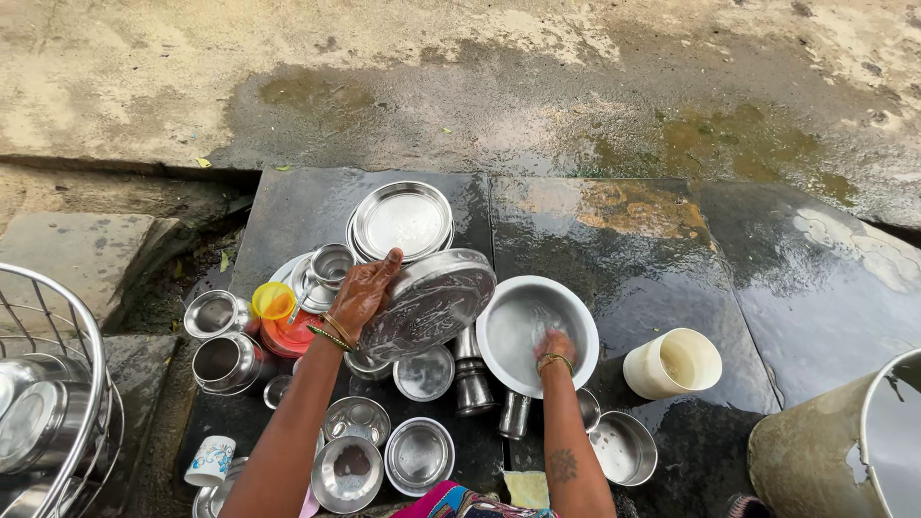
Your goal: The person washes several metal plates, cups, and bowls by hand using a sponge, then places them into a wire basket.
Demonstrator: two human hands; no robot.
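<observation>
left hand gripping tilted wet steel plate, risking a slip; right hand curled, dipping into water bowl.

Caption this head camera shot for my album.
Left hand tilts a steel plate; right hand dips into a bowl.

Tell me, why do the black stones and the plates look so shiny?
In the head view, the wet stone slab mirrors pale daylight, and the steel plate in the left hand shows soft glare; the right hand in the bowl looks slightly blurred; shadows are faint.
</observation>
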